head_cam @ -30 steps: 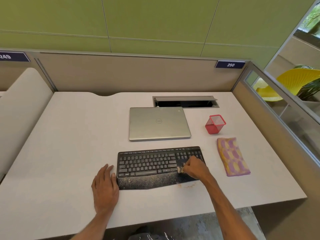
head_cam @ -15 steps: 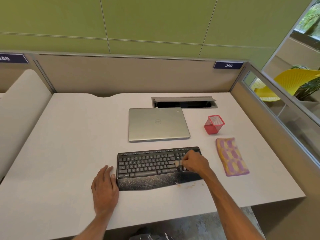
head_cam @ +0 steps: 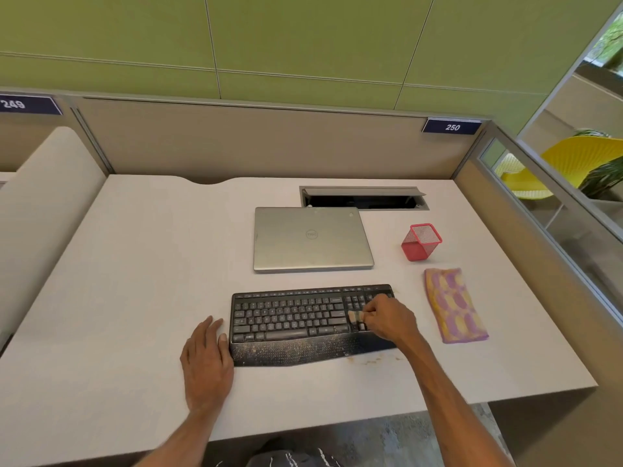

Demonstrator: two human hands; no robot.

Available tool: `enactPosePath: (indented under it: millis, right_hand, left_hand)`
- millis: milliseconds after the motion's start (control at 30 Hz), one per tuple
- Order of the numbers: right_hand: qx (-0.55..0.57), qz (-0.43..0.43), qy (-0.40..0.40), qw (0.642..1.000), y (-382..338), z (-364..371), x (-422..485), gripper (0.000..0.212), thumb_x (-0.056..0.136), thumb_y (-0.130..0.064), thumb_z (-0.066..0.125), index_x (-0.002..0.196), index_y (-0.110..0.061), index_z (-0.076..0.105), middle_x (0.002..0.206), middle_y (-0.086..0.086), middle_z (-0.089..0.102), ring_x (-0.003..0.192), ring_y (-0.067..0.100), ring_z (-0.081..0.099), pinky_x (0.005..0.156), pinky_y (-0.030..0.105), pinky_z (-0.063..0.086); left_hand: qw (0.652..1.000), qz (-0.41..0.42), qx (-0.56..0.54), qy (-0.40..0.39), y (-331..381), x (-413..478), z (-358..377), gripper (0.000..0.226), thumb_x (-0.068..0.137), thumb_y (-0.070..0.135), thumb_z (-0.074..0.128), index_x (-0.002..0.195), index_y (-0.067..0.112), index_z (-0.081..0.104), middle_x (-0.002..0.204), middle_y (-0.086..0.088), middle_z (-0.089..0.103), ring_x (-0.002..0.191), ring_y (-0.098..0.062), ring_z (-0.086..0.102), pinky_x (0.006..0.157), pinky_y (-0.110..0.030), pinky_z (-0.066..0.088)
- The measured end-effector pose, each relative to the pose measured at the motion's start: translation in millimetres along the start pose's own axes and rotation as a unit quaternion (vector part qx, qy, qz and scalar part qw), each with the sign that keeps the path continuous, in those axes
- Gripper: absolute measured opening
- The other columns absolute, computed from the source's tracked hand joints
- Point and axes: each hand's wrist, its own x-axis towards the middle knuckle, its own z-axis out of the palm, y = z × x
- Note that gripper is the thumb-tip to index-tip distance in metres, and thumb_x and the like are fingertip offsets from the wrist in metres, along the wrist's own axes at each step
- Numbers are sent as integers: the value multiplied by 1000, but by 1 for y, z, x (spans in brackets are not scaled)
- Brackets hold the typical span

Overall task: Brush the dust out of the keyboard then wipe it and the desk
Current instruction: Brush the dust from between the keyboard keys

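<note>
A black keyboard (head_cam: 290,318) lies near the front of the white desk (head_cam: 141,264), its palm rest speckled with pale dust. My right hand (head_cam: 389,320) grips a small brush (head_cam: 354,316) whose pale bristles touch the keys left of the number pad. My left hand (head_cam: 207,360) rests flat on the desk against the keyboard's left edge. A folded purple and yellow cloth (head_cam: 453,305) lies on the desk to the right of the keyboard. Brownish crumbs (head_cam: 374,360) are scattered on the desk in front of the keyboard's right end.
A closed silver laptop (head_cam: 312,239) sits behind the keyboard. A red mesh pen cup (head_cam: 420,242) stands to its right, and an open cable hatch (head_cam: 362,198) is behind the laptop. Beige partition walls enclose the desk at the back and right.
My right hand with the brush moved up from the palm rest onto the keys, then shifted slightly right toward the number pad. My left hand stayed in place.
</note>
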Motion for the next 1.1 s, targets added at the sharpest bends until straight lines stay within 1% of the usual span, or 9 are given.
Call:
enactPosePath:
  millis: [100,267,367,433,567,733,800,900,1100]
  right_hand:
    - [-17,-14,-3,1000,-5,13,-5,17,96,-38,67,99,-27,79,84,-12,73,74,10,66,77,34,58]
    - [-21,-55,-59,997,-12,15,-14,19,93,-41,68,96,-29,82,78,-18,73,71,4,66,70,29,56]
    - [-36,-42,34,998,-9,10,-14,19,96,-40,64,96,-30,80,78,-14,72,69,9,66,71,31,58]
    - [-65,-44,49,996,-11,11,-14,19,96,-40,64,100,-27,78,81,-9,73,74,14,68,75,35,60]
    - [-103,-68,-7,992,-21,18,-19,17,96,-34,67,105,-24,76,89,-7,74,81,15,68,80,33,58]
    - [-12,-79,-116,990,-23,12,-14,21,97,-42,69,109,-30,82,84,-22,72,73,6,64,64,25,50]
    - [20,-54,-74,996,-18,5,-12,21,98,-43,67,109,-32,81,93,-20,75,74,5,65,67,29,52]
    - [-3,-41,-10,999,-15,0,-11,22,99,-48,64,105,-35,81,89,-15,77,70,5,65,72,29,53]
    - [-43,-78,-60,994,-31,19,-17,23,97,-41,67,95,-24,82,77,-12,74,67,6,66,71,29,56]
  left_hand:
    - [1000,1,0,-4,0,0,0,49,114,40,26,151,25,53,163,1,49,153,-24,43,127,-52,35]
    - [1000,-1,1,-5,0,0,0,49,114,40,26,151,25,53,163,1,49,153,-25,43,127,-53,35]
    - [1000,0,2,-7,0,0,0,49,114,40,26,152,24,53,164,0,48,153,-25,42,127,-53,35]
    - [1000,0,3,-8,-1,0,0,49,114,40,25,152,24,52,164,1,47,153,-25,42,127,-53,35]
    - [1000,2,1,-9,-2,1,1,50,114,41,24,152,24,52,164,0,48,153,-25,43,127,-53,35]
    - [1000,-1,-2,-5,-3,1,1,49,114,40,27,152,24,53,164,0,49,153,-25,43,127,-52,35]
    - [1000,-1,-5,-1,-2,1,1,48,113,39,28,151,24,54,163,1,50,153,-25,44,127,-52,35]
    - [1000,-1,-4,1,-3,0,1,48,113,39,28,150,24,55,162,1,50,152,-24,44,126,-52,35]
    - [1000,-1,-4,0,-1,0,1,49,114,40,27,151,24,55,163,0,50,153,-25,44,127,-52,35]
